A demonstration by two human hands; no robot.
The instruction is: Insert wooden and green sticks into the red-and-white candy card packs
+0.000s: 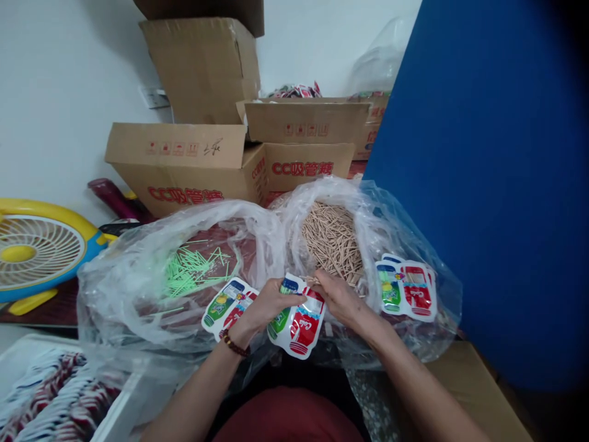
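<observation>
In front of my body, my left hand [276, 302] grips a cola-printed packet [306, 328] with a green half and a red half. My right hand [338, 296] is closed at the packet's top right edge, its fingertips pinching what look like a few thin brown straws. Just beyond it, a heap of brown straws [334, 239] lies in a clear plastic bag [294, 202]. Green straws [188, 267] lie in another clear bag [115, 270] to the left. A similar packet [225, 307] rests beside my left wrist, and several more packets [407, 288] lie right of my right hand.
Open cardboard boxes [184, 172] stand behind the bags, with a taller box [202, 67] against the wall. A yellow and blue fan [41, 252] is at left. A white bin [124, 399] of packets stands lower left. A blue panel [483, 184] borders the right.
</observation>
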